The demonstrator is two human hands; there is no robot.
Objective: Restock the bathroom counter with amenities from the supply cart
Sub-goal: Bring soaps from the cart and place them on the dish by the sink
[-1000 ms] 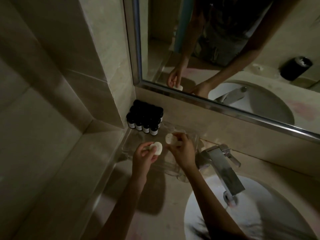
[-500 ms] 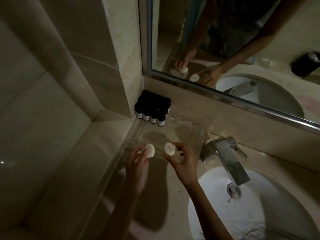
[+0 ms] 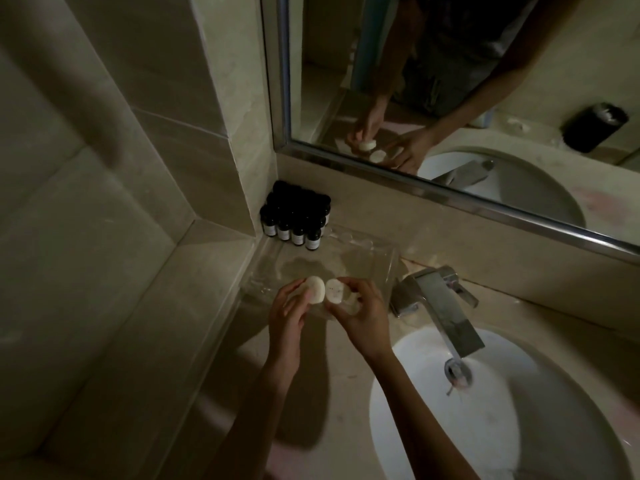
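My left hand pinches a small round white soap by its edge. My right hand holds a second round white soap, with another pale one tucked lower in its fingers. The two soaps almost touch, just above the near edge of a clear plastic tray on the beige counter. At the tray's far left corner stands a cluster of several small black bottles with white labels.
A chrome faucet rises right of the tray over the white round sink. A framed mirror runs above the backsplash. The tiled wall and a raised ledge close off the left side.
Both hands have drawn back from the tray's middle toward its near edge. The two soaps have come closer together until nearly touching.
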